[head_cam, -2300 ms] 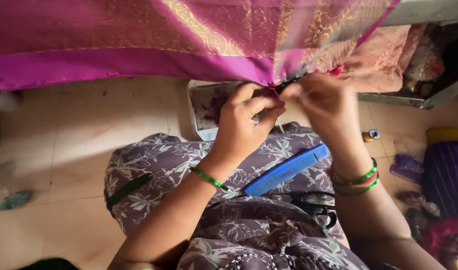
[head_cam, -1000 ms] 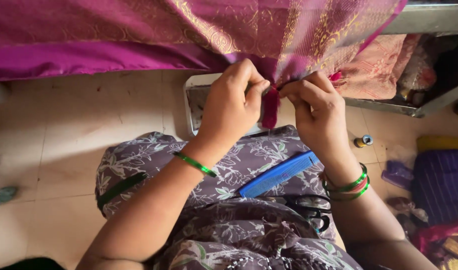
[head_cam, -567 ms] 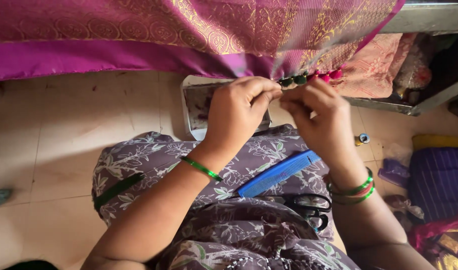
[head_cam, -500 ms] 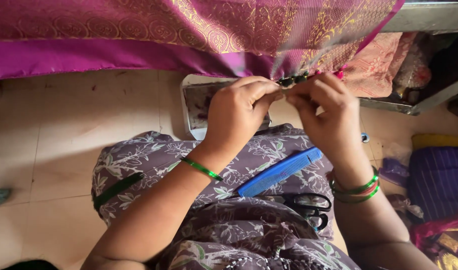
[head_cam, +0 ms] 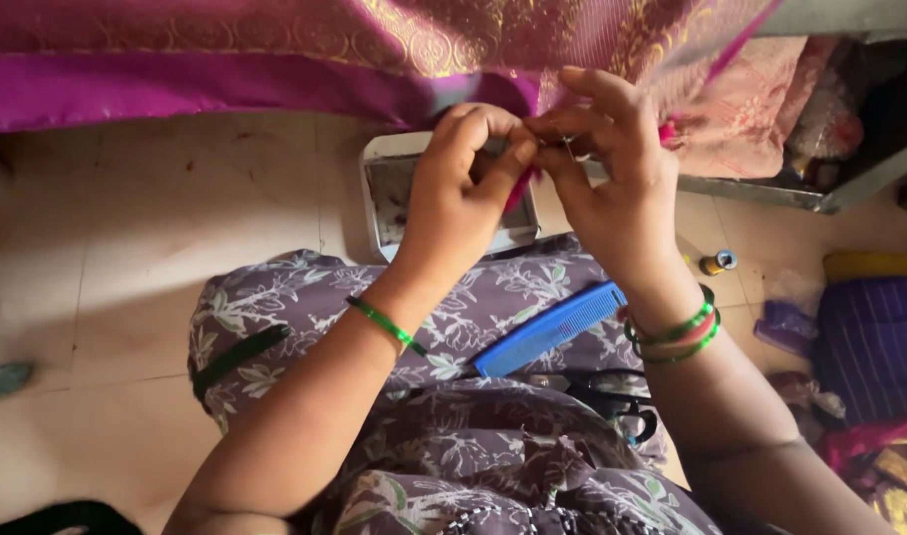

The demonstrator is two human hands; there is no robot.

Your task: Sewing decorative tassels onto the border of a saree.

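Compared with half a second back, both hands sit a bit lower, pinching in tighter. Left hand (head_cam: pixel 468 193) and right hand (head_cam: pixel 612 168) fingertips are nipped narrow on the magenta sari edge (head_cam: pixel 518 188), which hangs over a white tray (head_cam: pixel 379 168). Bare tile floor (head_cam: pixel 156 248) lies left; blue comb (head_cam: pixel 547 329) rests on the lap.

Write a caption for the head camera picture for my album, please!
Left hand and right hand pinch the magenta cloth's edge above a blue comb on the lap.
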